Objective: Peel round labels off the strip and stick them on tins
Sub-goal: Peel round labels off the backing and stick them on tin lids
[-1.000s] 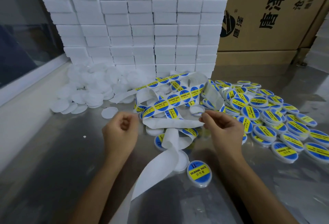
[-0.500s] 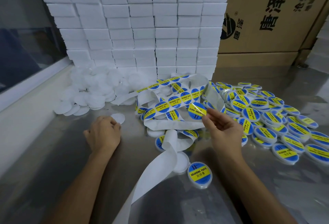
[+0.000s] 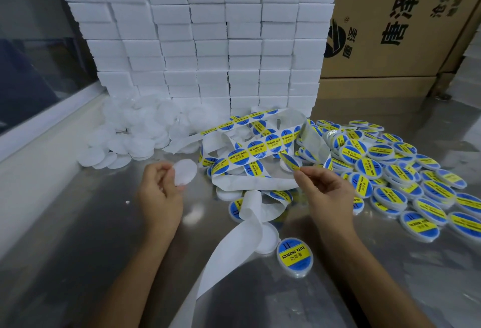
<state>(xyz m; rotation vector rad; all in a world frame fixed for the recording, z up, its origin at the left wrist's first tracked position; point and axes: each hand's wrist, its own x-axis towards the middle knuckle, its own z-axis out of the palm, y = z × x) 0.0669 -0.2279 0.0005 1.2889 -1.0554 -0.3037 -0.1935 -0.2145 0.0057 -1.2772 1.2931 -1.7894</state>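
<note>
The left hand (image 3: 158, 192) holds a plain white tin (image 3: 184, 172) by its edge at the fingertips, lifted off the worktop (image 3: 78, 236). The right hand (image 3: 325, 192) pinches a peeled blue-and-yellow label (image 3: 289, 161) between thumb and forefinger, just beyond its fingertips and apart from the tin. The strip (image 3: 250, 149) loops between and beyond both hands, its bare backing trailing down between the forearms. Labelled tins (image 3: 390, 171) lie heaped right of the right hand; blank tins (image 3: 135, 132) lie beyond the left.
</note>
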